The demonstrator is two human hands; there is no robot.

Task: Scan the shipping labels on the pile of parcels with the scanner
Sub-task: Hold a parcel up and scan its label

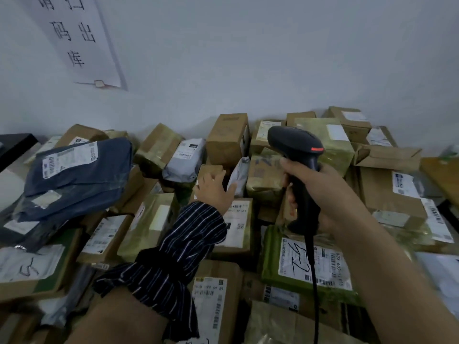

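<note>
Parcels cover the supporting surface almost wholly; only a strip of wood-coloured top (442,177) shows at the right edge, and the pile runs to the wall along the far edge. The right hand (323,194) is clenched round the handle of the scanner (295,145), held clear above the pile right of centre, its cable (314,281) hanging toward the near edge. The handle stands near upright, and the head points left and away, toward the far edge. The left hand (214,191), with a striped sleeve (173,256) on its forearm, lies on the small brown box (211,171) at mid-pile. Its fingers are bent on the box's top and the thumb is spread toward a white mailer (239,175) just beside. Whether this is a closed grasp cannot be told. No label shows on the visible faces of that box. The box lies left of and below the scanner's nose, near it. In my judgement the beam line passes above the box as held, so either the head must tip down and left, or the left hand, being the nearer, must turn up a labelled face. Labels already face up on the box under the left wrist (236,224) and on the green parcel (310,264) below the scanner.
</note>
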